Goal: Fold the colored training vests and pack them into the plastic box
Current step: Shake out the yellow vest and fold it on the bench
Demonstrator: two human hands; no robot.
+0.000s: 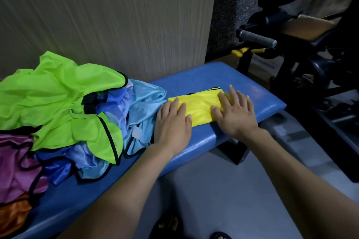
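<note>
A folded yellow vest (200, 105) lies flat near the right end of the blue padded bench (258, 95). My left hand (173, 122) presses its left end with straight fingers. My right hand (236, 111) lies flat on its right end. Left of the hands sits a loose pile of vests: a bright green one (58, 101) on top, light blue (143, 110) and darker blue (58, 169) ones under it, a purple one (15, 163) and an orange one (11, 215) at the far left. No plastic box is in view.
A ribbed beige wall (116, 15) runs behind the bench. Dark gym equipment with a grey grip handle (257, 38) and yellow parts (238, 52) stands at the right. Grey floor (223, 190) lies below the bench's front edge, with my sandalled feet (169, 227) at the bottom.
</note>
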